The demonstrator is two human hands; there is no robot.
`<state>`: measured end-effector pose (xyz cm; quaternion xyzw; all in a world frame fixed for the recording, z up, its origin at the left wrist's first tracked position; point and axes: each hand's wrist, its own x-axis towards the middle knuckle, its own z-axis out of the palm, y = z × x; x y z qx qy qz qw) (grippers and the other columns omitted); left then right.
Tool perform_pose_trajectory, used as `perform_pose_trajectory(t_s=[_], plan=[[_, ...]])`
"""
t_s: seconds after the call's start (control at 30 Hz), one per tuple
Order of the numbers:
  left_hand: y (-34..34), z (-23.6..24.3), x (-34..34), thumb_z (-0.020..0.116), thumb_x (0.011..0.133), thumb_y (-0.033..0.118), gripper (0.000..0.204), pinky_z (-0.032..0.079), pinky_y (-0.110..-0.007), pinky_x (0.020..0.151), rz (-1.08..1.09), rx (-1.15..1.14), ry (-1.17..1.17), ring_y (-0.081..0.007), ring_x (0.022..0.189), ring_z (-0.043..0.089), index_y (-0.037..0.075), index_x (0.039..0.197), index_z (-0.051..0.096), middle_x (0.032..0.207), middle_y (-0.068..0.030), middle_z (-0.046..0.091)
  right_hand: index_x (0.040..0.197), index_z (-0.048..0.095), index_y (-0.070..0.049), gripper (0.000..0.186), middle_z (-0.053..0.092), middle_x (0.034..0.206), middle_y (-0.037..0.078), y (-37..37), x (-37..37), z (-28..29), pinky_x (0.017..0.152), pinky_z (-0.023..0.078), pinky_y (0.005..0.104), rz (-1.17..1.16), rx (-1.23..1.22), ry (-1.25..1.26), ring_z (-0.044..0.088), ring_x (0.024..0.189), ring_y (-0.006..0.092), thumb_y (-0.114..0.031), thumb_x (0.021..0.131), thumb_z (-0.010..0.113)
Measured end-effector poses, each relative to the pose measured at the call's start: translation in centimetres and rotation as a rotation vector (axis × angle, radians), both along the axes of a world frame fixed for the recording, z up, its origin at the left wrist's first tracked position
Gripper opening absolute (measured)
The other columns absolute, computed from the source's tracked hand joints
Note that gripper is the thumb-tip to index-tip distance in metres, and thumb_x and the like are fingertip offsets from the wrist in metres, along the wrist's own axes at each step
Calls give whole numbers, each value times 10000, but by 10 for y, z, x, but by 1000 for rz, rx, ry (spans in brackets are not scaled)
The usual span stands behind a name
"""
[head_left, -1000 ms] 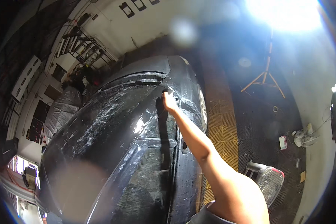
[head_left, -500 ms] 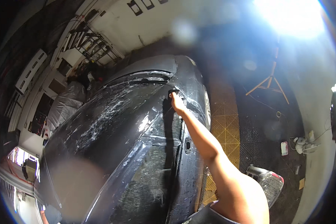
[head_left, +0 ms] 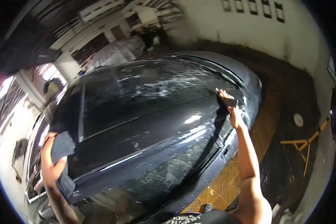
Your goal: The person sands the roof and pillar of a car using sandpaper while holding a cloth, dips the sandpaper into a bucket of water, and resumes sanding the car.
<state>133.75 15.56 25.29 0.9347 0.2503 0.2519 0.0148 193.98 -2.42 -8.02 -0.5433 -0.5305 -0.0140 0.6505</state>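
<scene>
A dark car [head_left: 138, 130] with whitish streaks on its roof and windows stretches across the middle. My right arm reaches over its side to the front. There my right hand [head_left: 234, 114] is closed around a small black pad [head_left: 232, 102], at the windscreen corner near the base of the front pillar. Whether the pad presses on the surface I cannot tell. At the left, my left hand [head_left: 53, 164] grips a dark grey cloth [head_left: 62, 145], which is folded between thumb and fingers and hangs below the hand beside the rear of the roof.
Another vehicle under a silver cover [head_left: 117, 52] stands beyond the car. Yellow floor tiles [head_left: 222, 183] run along the near side. A yellow tripod stand [head_left: 304, 143] is at the right by the wall. A pale wall [head_left: 250, 30] closes off the far right.
The view has swung left, so the car lies more across it. My left hand with the grey cloth has come fully into view. My right hand stays near the windscreen corner with the pad.
</scene>
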Motion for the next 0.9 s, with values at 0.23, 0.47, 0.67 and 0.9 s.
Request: perform_pose_trajectory(t_s=[0.23, 0.47, 0.67, 0.9], plan=[[-12, 2, 35, 684, 658, 153, 471, 466, -373, 892, -50, 64, -58, -311, 936, 577, -62, 1065, 585, 1005, -152, 564, 1489, 510, -12, 646, 389, 1613, 226, 44, -151, 147, 1258, 176, 502, 620, -46, -437, 315, 1528, 366, -338, 932, 495], [-4, 0, 34, 689, 652, 151, 489, 470, -385, 929, -45, 89, -45, -345, 968, 586, -77, 1070, 577, 1033, -183, 575, 1443, 554, -4, 655, 480, 1549, 213, 13, -109, 112, 1234, 252, 488, 474, -54, -295, 394, 1477, 362, -415, 934, 515], [-3, -7, 32, 665, 665, 190, 523, 461, -398, 965, -22, 22, -102, -335, 1008, 589, -72, 1113, 598, 1065, -171, 582, 1407, 560, 21, 590, 525, 1489, 222, 53, -175, 139, 1218, 286, 518, 563, 123, -372, 420, 1450, 397, -325, 930, 538], [5, -9, 32, 676, 677, 187, 549, 460, -400, 978, -59, 76, -86, -328, 1025, 589, -72, 1152, 584, 1095, -170, 582, 1431, 557, -3, 630, 474, 1557, 209, 12, -127, 87, 1238, 255, 486, 169, 60, -142, 389, 1483, 369, -288, 881, 440]])
